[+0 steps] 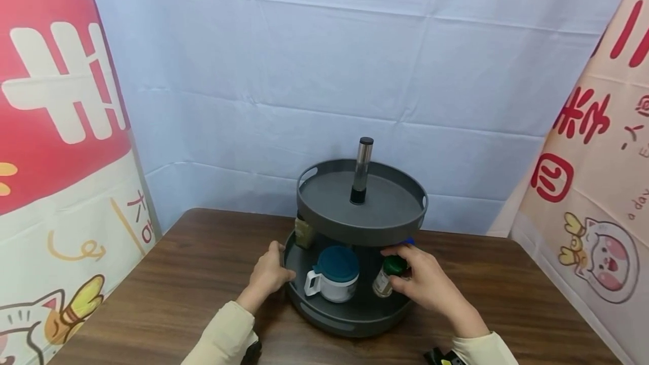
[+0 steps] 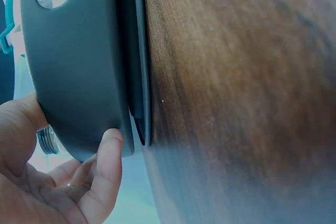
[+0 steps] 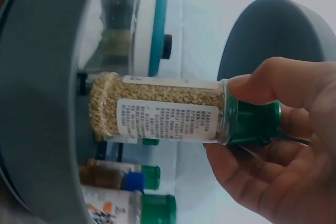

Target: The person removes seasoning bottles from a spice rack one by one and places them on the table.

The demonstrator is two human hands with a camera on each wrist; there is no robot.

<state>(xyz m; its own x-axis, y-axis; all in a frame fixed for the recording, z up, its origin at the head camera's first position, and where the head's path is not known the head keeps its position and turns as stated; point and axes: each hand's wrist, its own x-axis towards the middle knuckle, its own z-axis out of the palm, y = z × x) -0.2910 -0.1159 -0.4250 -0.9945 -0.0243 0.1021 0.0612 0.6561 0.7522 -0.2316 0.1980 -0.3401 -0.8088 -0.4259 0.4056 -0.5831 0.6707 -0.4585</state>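
A dark grey two-tier turntable rack stands on the table. At the left side of its lower tier, my left hand grips the tray wall, thumb over the rim and fingers against the outside, as the left wrist view shows. On the right, my right hand holds a seasoning jar by its green lid, between thumb and fingers. Pale grains fill this clear jar, which carries a white label. Whether its base touches the tray I cannot tell. Left of the jar sits a clear-and-white seasoning container with a teal lid and a handle.
The upper tray overhangs the lower one, around a metal post. More jars with green lids and a blue-capped one stand in the lower tier. A light blue cloth hangs behind the wooden table.
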